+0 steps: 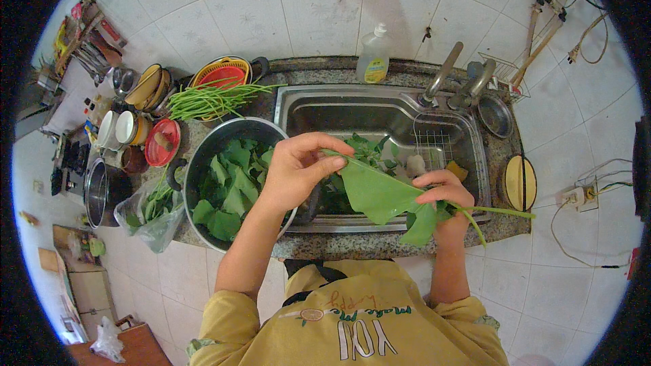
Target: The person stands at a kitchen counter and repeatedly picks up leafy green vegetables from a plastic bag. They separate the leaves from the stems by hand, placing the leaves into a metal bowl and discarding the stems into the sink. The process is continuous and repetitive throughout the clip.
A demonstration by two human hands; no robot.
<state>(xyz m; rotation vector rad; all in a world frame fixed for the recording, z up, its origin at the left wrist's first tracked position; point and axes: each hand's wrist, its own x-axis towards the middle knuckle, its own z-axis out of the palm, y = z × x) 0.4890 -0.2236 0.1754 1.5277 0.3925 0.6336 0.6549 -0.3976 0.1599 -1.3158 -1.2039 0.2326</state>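
Over the sink [325, 115], my left hand [298, 171] pinches the tip of a large green leaf [378, 191] between thumb and fingers. My right hand [449, 205] is closed around the other end of the leafy greens, and pale stems [505, 213] stick out to its right. More greens [366, 152] lie in the basin below, partly hidden by the leaf and my hands. A big metal pot [196, 230] left of the sink holds many loose leaves [234, 179]; my left forearm passes over its right side.
Long green beans [210, 100] lie by a red and yellow basket [220, 71] behind the pot. A plastic bag of greens [152, 213] hangs at the counter's left. A soap bottle [374, 54] stands behind the sink, near the faucet [444, 73]. A wire rack [434, 146] sits in the basin.
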